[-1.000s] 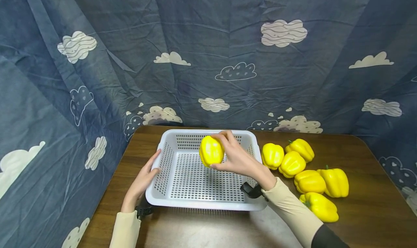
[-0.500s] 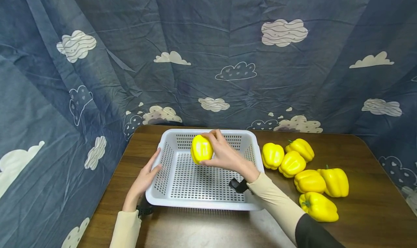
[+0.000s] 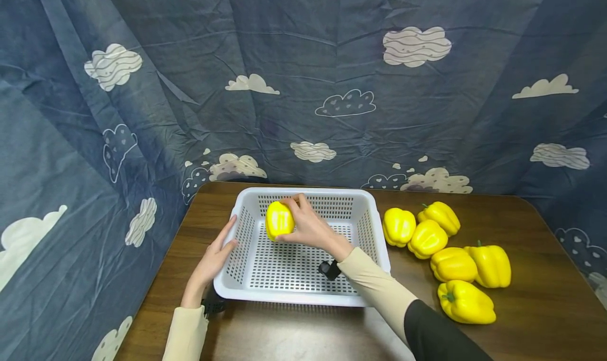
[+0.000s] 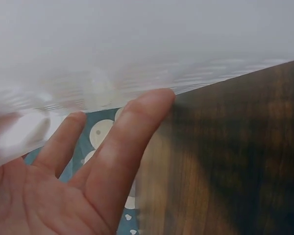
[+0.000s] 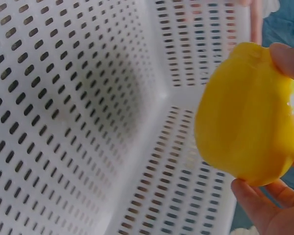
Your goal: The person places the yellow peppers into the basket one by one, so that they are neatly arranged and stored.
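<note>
A yellow bell pepper (image 3: 279, 221) hangs over the left part of a white perforated plastic basket (image 3: 303, 300). My right hand (image 3: 308, 226) holds it from its right side, thumb and fingers on opposite sides. In the right wrist view the bell pepper (image 5: 250, 115) appears large, above the basket's slotted floor and walls. My left hand (image 3: 208, 263) rests at the basket's left rim, its thumb over the edge. The left wrist view shows straight fingers (image 4: 130, 132) against the basket's outside.
Several yellow bell peppers (image 3: 427, 239) lie on the brown wooden table (image 3: 540, 298) right of the basket. A dark blue curtain (image 3: 284, 34) with cloud prints hangs behind and to the left. Black wrist straps are on both arms.
My right hand has carried the bell pepper leftward across the basket, from its middle toward the left wall. My left hand stays at the left rim, and the other bell peppers lie as before.
</note>
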### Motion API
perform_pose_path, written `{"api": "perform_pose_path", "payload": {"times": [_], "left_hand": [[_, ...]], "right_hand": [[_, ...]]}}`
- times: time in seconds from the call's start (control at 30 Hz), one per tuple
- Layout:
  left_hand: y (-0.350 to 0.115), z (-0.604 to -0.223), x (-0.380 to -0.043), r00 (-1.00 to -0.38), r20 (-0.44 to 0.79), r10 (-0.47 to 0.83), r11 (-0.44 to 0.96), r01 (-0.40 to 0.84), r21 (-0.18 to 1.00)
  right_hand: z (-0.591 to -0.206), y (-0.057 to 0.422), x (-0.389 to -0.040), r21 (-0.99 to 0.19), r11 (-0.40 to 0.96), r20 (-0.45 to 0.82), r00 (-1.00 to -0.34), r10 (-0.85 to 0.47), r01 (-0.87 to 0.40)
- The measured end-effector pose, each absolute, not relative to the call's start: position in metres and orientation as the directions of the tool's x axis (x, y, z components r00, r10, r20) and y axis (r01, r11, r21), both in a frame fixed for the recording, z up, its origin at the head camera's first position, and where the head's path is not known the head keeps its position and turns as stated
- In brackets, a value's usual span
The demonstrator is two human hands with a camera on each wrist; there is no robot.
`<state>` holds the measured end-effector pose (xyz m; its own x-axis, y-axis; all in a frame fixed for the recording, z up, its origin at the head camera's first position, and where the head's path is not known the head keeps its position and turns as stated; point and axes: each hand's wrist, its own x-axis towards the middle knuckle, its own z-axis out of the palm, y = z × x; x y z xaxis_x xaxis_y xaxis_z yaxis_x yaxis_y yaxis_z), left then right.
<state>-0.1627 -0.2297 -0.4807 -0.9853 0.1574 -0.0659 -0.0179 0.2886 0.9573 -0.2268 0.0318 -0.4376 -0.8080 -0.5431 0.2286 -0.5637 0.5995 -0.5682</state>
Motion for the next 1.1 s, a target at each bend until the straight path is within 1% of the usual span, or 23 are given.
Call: {"api": "perform_pose_path", "payload": {"times": [0.23, 0.37, 0.6, 0.83, 1.1], "left_hand": [[-0.23, -0.481, -0.163, -0.985, -0.075, 0.155, 0.292, -0.027, 0.956], [-0.23, -0.482, -0.162, -0.985, -0.077, 0.154, 0.29, -0.03, 0.957], [-0.229, -0.479, -0.161, -0.984, -0.04, 0.173, 0.279, 0.01, 0.96], [-0.232, -0.483, -0.163, -0.985, -0.035, 0.168, 0.267, 0.012, 0.964], [-0.231, -0.485, -0.163, -0.985, -0.044, 0.169, 0.251, -0.001, 0.968]], "right_hand": [[-0.451, 0.02, -0.234, -0.571, 0.627, 0.196, -0.829, -0.523, -0.53], [-0.459, 0.014, -0.238, -0.566, 0.635, 0.197, -0.835, -0.514, -0.525], [-0.469, 0.005, -0.243, -0.555, 0.64, 0.2, -0.832, -0.518, -0.532], [-0.476, -0.006, -0.246, -0.585, 0.63, 0.17, -0.837, -0.52, -0.51], [-0.485, -0.016, -0.247, -0.581, 0.631, 0.158, -0.832, -0.532, -0.514]]}}
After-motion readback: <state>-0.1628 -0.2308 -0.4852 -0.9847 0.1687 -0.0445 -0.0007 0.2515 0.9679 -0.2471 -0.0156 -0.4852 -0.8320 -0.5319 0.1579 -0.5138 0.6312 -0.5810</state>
